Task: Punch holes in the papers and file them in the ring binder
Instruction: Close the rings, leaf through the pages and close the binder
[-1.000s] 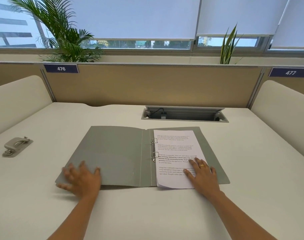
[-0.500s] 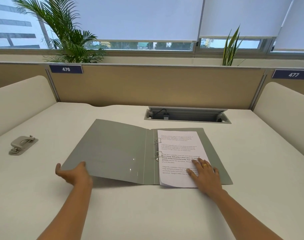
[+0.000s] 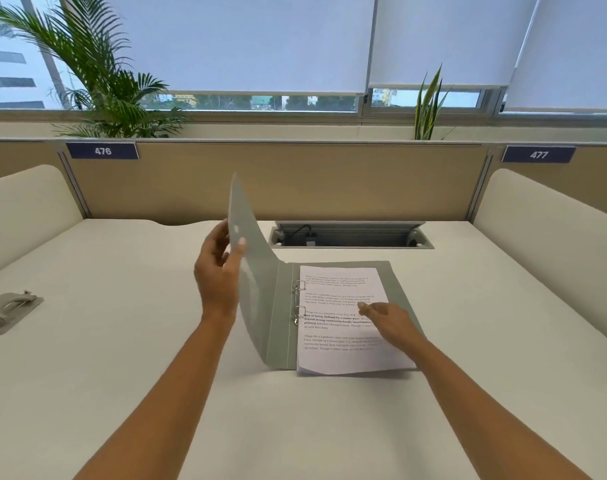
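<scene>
Left hand: clamped on free edge of front cover, thumb on the inner face, fingers behind. Cover raised near upright, bowed, top corner tipping toward 12 o'clock.

Right hand: fingers loose and apart, gripping nothing, low over the papers. Blurred, so contact with the page cannot be told.

Papers: printed sheets, stacked, threaded on two metal rings and lying flat on the back half of the grey ring binder, which sits at desk centre with its spine at 9 o'clock of the stack.

Hole punch: grey, far out at 9 o'clock of the binder, well apart, by the frame edge.

Desk: white, matte. Open cable tray recessed at 12 o'clock of the binder, with a plug inside.

Room: tan partition beyond the tray, blue tags 476 and 477, cream side screens at 9 and 3 o'clock. Palm at 10 o'clock, spiky plant at 1 o'clock, roller blinds mostly down over the windows.
</scene>
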The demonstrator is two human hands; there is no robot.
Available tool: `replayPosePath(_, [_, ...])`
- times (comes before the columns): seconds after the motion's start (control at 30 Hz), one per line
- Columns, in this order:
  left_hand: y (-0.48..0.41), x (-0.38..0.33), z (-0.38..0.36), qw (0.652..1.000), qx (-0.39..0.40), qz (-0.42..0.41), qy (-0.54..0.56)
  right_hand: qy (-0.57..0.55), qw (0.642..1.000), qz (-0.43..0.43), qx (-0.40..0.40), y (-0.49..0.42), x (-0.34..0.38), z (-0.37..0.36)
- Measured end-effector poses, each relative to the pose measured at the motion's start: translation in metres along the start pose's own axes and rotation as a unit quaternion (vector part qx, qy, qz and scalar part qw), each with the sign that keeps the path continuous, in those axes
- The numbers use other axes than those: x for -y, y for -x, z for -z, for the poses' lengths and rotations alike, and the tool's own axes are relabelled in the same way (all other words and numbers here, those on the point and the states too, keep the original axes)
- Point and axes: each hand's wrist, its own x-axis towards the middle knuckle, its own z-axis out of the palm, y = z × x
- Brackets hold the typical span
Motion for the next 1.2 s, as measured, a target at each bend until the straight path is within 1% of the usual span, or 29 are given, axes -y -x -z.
replayPosePath(0.07, [0.014,0.0,-0.02,0.992,0.11,-0.037,-0.046,-0.066,0.998,0.008,0.003,0.004,0.017,0.009])
replayPosePath(0.13, [0.026,0.001,-0.036,0.973,0.206,-0.062,-0.087,-0.143,0.99,0.007,0.009,0.009,0.032,0.017])
replayPosePath(0.23, [0.041,0.015,-0.054,0.921,0.336,-0.063,-0.185,-0.282,0.959,-0.003,0.008,0.015,0.047,0.034])
replayPosePath(0.27, [0.045,0.021,-0.057,0.902,0.367,-0.055,-0.219,-0.329,0.944,-0.008,0.006,0.017,0.05,0.042])
replayPosePath(0.33, [0.048,0.037,-0.058,0.869,0.402,-0.043,-0.285,-0.397,0.918,-0.026,0.003,0.02,0.05,0.057])
replayPosePath(0.4, [0.051,0.051,-0.054,0.844,0.407,-0.031,-0.348,-0.408,0.912,-0.037,0.0,0.021,0.043,0.07])
replayPosePath(0.6, [0.059,0.08,-0.038,0.783,0.392,0.001,-0.483,-0.298,0.946,-0.113,-0.053,0.019,0.004,0.07])
replayPosePath(0.7, [0.067,0.093,-0.035,0.765,0.373,0.045,-0.522,-0.224,0.96,-0.135,-0.097,0.013,-0.022,0.059])
replayPosePath(0.77, [0.074,0.1,-0.036,0.764,0.363,0.072,-0.528,-0.153,0.969,-0.156,-0.115,0.011,-0.036,0.052])
replayPosePath(0.87, [0.082,0.107,-0.04,0.78,0.347,0.079,-0.514,-0.026,0.976,-0.18,-0.123,0.007,-0.057,0.043])
replayPosePath(0.93, [0.083,0.111,-0.042,0.787,0.342,0.076,-0.508,0.036,0.974,-0.194,-0.114,0.006,-0.065,0.037])
replayPosePath(1.0, [0.083,0.114,-0.044,0.784,0.342,0.071,-0.513,0.085,0.969,-0.209,-0.099,0.006,-0.07,0.031])
replayPosePath(1.07, [0.084,0.115,-0.045,0.777,0.345,0.067,-0.523,0.103,0.967,-0.213,-0.097,0.008,-0.069,0.028])
replayPosePath(1.2, [0.084,0.118,-0.045,0.77,0.35,0.061,-0.529,0.079,0.965,-0.229,-0.102,0.005,-0.067,0.024])
